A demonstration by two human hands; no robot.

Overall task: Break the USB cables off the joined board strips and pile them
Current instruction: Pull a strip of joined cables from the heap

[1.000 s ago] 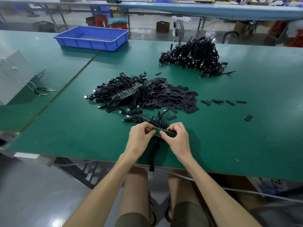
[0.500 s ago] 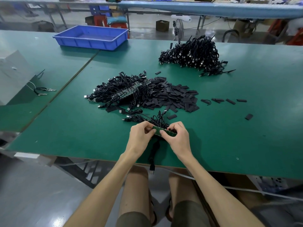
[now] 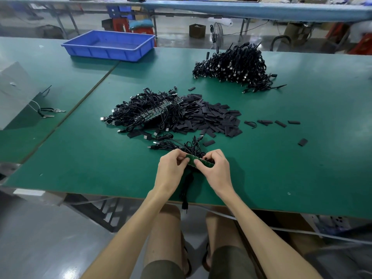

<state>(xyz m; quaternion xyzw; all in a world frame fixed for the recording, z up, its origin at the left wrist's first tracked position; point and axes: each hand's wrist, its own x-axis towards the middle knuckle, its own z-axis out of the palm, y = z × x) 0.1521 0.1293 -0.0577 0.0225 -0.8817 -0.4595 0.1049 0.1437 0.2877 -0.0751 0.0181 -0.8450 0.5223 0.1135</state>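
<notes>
table (image 3: 281, 168): a green worktop was seen, with everything below laid on it.
far pile (image 3: 233, 65): freed USB cables were heaped at the back right, well apart from the hands.
middle heap (image 3: 149, 113): strips with cables attached were left tangled, with black sleeves (image 3: 211, 119) spread just beside them.
left hand (image 3: 171, 170): the strip's left end was pinched between thumb and curled fingers.
right hand (image 3: 218, 171): the strip was pinched just beside the other grip, thumb laid on its near face.
board strip (image 3: 204, 162): it was held between both hands near the table's front edge; whether it rested on the top could not be told.
hanging cable (image 3: 186, 188): one lead was draped over the edge.
change: over the last second both pinches were kept in place, and no piece was seen parted.
meaning: the snap was judged unfinished, so nothing was ready for piling.
</notes>
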